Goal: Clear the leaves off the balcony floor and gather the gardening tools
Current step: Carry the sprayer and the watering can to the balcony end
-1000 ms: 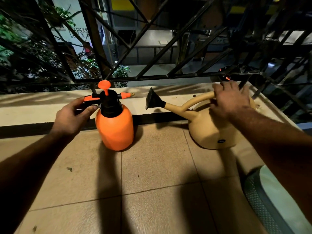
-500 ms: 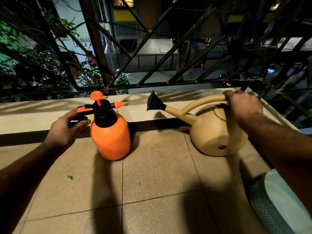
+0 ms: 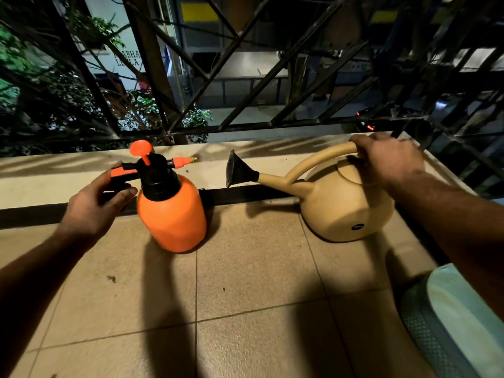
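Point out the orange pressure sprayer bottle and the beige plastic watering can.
orange pressure sprayer bottle (image 3: 171, 214), head view, on its orange body.
beige plastic watering can (image 3: 346, 203), head view, on its round body.

A home balcony at night: beige floor tiles (image 3: 259, 268), a low parapet ledge (image 3: 54, 175) under a black metal grille (image 3: 245, 77), and street buildings beyond (foliage (image 3: 41, 91) at upper left).

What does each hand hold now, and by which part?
The left hand grips the orange sprayer by its trigger handle. The right hand grips the beige watering can by its arched handle.
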Available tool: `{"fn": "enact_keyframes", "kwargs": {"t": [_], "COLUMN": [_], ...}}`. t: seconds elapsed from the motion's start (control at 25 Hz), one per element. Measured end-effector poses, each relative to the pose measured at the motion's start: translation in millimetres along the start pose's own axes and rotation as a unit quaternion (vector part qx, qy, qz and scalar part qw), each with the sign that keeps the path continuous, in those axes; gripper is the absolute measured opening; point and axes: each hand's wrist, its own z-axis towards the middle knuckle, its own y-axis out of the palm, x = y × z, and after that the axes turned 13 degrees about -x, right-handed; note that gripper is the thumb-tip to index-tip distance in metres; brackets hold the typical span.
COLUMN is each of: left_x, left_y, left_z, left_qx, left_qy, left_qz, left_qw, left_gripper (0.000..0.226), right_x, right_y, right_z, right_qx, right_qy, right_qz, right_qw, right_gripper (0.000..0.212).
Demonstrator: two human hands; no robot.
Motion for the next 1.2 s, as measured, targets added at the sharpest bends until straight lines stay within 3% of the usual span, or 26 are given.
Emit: {"fn": "enact_keyframes", "kwargs": {"t": [0.24,0.48,0.8,0.96,1.2], "left_x": [10.3,5.6,15.6,54.2,156.2], "left_y": [2.2,-8.1,-8.7,-21.5,-57.6], "left_z": [-10.2,-24.8,-55.3,-79.3,-101.4], "left_qx": [-0.007,-0.012,0.031,0.060,0.062], "left_qy": [-0.024,-0.067,-0.085,-0.058,-0.018], "left_qz": [-0.002,-0.017,0.042,0.122,0.117], "left_qw": [1.000,0.998,0.995,0.989,0.991], "left_gripper": [0.058,0.088,0.084,0.078,0.083], "right_x": [2.7,3.9,15.9,3.9,-18.2], "right_y": [1.6,16.8,22.6,-16.7,-123.7], "right_z": [-3.4,-10.5,-35.5,-59.4,-104.6], "right_qx": [-0.010,-0.028,-0.008,-0.010,-0.035], "right_qy": [0.027,0.067,0.084,0.042,-0.046], "right_qz": [-0.033,0.038,0.117,0.208,0.287], "right_qw": [0.999,0.997,0.990,0.977,0.956], "right_gripper": [0.071,0.093,0.086,0.089,0.102]}}
